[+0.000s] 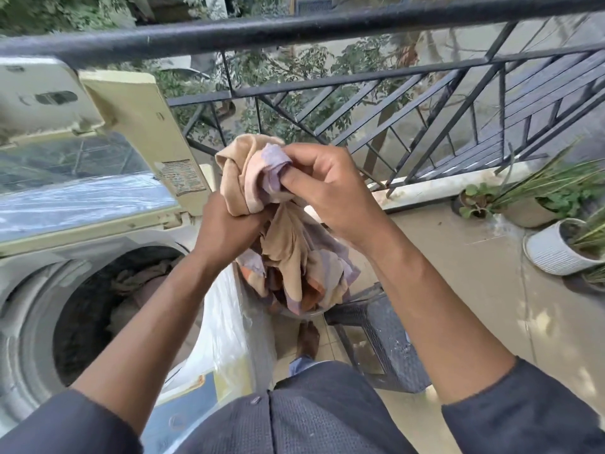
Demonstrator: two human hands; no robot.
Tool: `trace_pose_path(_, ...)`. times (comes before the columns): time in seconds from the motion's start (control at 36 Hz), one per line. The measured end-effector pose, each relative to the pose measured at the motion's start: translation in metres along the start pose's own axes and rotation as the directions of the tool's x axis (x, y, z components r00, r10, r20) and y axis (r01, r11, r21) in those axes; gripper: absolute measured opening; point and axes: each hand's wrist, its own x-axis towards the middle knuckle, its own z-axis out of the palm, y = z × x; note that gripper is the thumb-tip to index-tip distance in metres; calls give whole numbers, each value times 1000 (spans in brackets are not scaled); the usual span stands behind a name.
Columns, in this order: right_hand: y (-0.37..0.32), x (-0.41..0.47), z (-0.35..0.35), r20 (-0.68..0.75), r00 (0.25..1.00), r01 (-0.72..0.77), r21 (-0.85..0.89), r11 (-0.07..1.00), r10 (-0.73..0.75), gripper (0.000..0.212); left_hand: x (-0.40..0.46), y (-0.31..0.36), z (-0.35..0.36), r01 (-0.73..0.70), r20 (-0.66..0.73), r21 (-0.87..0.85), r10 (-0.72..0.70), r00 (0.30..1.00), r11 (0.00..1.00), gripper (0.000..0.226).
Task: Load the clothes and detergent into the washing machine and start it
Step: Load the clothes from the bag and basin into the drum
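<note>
Both hands are on the cloth: my left hand is clenched round the lower bunch of it, fingers wrapped and hidden in the folds, while my right hand pinches the upper end, thumb and fingers curled into a lilac corner. Going from the left, the washer stands with its lid swung up, a yellowed plastic frame round a glass pane, and the round drum shows dark, crumpled clothes already inside. The cloth hangs just right of the washer's rim, over a grey woven chair, not yet over the drum. It is thin, soft and wrinkled, beige with lilac and orange patches, trailing loose tails below my left hand. I judge the step is to carry it left and drop it in; I'd gather the tails first so nothing snags on the rim or drapes outside. Beyond are a black metal railing and ribbed white pots with plants.
</note>
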Motion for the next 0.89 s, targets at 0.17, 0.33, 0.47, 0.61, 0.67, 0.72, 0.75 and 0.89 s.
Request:
trace_pose_path(0.17, 41, -6, -20, -350, 937, -122, -307, 944, 7, 52, 9, 8, -9, -21, -164, -40, 14, 986, 999, 38)
trace_pose_path(0.33, 136, -32, -46, -282, 852, -499, -690, 524, 441, 79, 14, 38, -22, -93, -262, -206, 37, 964, 974, 43)
trace_pose_path(0.47, 195, -49, -47, -271, 678, -568, -783, 254, 683, 101, 20, 53, -29, -160, -361, -259, 58, 931, 953, 35)
trace_pose_path(0.61, 215, -54, -50, -329, 683, -615, -741, 270, 652, 41, 24, 63, -36, -181, -386, -290, 58, 921, 940, 31)
trace_pose_path(0.67, 216, -52, -54, -357, 659, -672, -675, 305, 662, 24, 29, 62, -39, -154, -360, -288, 42, 932, 945, 40)
trace_pose_path(0.72, 213, -48, -62, -410, 633, -748, -543, 381, 657, 23, 34, 56, -41, -129, -322, -273, 36, 946, 953, 53)
trace_pose_path(0.75, 208, -45, -67, -444, 606, -793, -409, 452, 660, 23, 37, 51, -41, -115, -298, -252, 36, 954, 961, 56)
trace_pose_path(0.89, 148, -29, -92, -428, 605, -600, 309, 738, 671, 34, 40, 23, -31, -58, -185, -147, 30, 982, 987, 49)
